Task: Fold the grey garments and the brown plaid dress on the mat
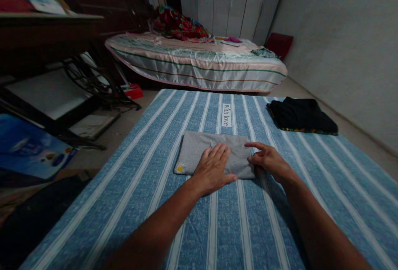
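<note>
A folded grey cloth (238,153) with a white and yellow daisy at its lower left corner lies flat on a blue striped cover. My left hand (213,164) rests palm down on its middle, fingers stretched and thumb out to the side. At the right edge of the cloth, my right hand (269,160) touches it with fingertips set apart, one finger pointing left near the upper corner. Its remaining fingers are partly hidden beneath the hand. I see no fold of cloth gripped in either hand.
A folded black cloth (303,114) lies at the far right of the striped cover (130,187). Beyond stands a bed (199,65) with a red flowered blanket (178,23). A table with an iron treadle stand (90,75) and a blue bag (31,148) are on the left.
</note>
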The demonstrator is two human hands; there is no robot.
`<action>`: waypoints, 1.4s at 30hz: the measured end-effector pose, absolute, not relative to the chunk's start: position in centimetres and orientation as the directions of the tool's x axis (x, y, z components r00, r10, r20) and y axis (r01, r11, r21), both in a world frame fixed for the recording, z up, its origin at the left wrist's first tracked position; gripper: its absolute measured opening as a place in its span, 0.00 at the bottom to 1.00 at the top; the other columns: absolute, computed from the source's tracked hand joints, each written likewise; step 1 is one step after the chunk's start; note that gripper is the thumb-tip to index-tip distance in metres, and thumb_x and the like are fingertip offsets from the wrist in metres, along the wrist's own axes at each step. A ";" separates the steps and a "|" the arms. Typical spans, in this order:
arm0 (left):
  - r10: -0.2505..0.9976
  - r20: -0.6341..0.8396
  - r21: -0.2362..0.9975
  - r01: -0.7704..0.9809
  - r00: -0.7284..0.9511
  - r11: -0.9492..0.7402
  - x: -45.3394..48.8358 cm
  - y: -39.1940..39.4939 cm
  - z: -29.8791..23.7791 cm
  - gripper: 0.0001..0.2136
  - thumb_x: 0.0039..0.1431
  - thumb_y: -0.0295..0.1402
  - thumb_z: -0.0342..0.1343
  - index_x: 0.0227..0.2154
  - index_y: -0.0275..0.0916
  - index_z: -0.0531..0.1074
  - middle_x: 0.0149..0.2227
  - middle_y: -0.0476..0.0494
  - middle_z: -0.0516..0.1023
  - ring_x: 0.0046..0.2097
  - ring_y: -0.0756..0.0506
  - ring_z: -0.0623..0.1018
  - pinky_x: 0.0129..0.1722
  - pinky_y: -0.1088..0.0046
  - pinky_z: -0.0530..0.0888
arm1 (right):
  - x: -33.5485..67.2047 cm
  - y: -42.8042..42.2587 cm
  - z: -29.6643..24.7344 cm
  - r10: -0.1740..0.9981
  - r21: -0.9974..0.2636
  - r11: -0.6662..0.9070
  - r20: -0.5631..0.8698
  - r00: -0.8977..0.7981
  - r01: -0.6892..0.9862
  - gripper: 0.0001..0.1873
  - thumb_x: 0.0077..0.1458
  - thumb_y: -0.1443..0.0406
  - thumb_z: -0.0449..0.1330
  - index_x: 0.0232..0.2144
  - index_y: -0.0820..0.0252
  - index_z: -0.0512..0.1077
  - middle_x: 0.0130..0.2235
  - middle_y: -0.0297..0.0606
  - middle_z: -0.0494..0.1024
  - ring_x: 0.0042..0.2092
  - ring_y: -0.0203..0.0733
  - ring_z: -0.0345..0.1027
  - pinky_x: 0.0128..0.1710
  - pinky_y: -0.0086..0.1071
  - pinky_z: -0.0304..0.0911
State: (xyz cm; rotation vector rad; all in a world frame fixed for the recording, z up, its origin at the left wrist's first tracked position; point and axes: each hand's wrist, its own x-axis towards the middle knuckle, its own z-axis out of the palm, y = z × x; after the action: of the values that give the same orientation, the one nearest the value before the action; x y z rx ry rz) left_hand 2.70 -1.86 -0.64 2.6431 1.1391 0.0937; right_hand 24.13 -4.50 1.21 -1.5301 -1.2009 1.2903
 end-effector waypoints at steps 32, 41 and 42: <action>0.698 0.125 0.190 0.673 0.705 -0.715 -2.8 -1.6 -1.0 0.33 0.57 0.38 0.57 0.63 0.32 0.54 0.65 0.28 0.57 0.67 0.36 0.56 0.63 0.52 0.55 | 18.7 -8.0 -2.3 0.828 0.091 0.379 0.411 -0.382 0.921 0.20 0.57 0.75 0.50 0.51 0.65 0.68 0.51 0.49 0.72 0.53 0.52 0.62 0.51 0.42 0.56; 0.643 0.291 -0.006 0.674 0.708 -0.739 -6.7 -2.1 -1.3 0.28 0.51 0.19 0.51 0.57 0.30 0.61 0.59 0.30 0.68 0.61 0.38 0.67 0.60 0.58 0.64 | 20.5 -7.2 -3.5 0.866 0.030 0.344 0.376 -0.329 0.939 0.25 0.56 0.77 0.47 0.53 0.64 0.69 0.55 0.48 0.72 0.58 0.52 0.61 0.55 0.43 0.55; 0.653 0.290 -0.016 0.685 0.700 -0.728 -6.8 -2.0 -1.3 0.28 0.50 0.18 0.51 0.57 0.30 0.62 0.58 0.31 0.69 0.60 0.38 0.68 0.59 0.58 0.65 | 20.7 -7.0 -3.2 0.880 0.001 0.351 0.343 -0.330 0.936 0.25 0.56 0.77 0.47 0.53 0.64 0.70 0.55 0.47 0.72 0.58 0.51 0.62 0.55 0.42 0.56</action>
State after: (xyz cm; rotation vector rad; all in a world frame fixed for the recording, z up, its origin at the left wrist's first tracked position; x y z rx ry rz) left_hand -6.83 -2.04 -1.26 3.0084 1.1892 0.4358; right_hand 20.66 -7.01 -3.20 -1.6178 -2.3347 -0.2866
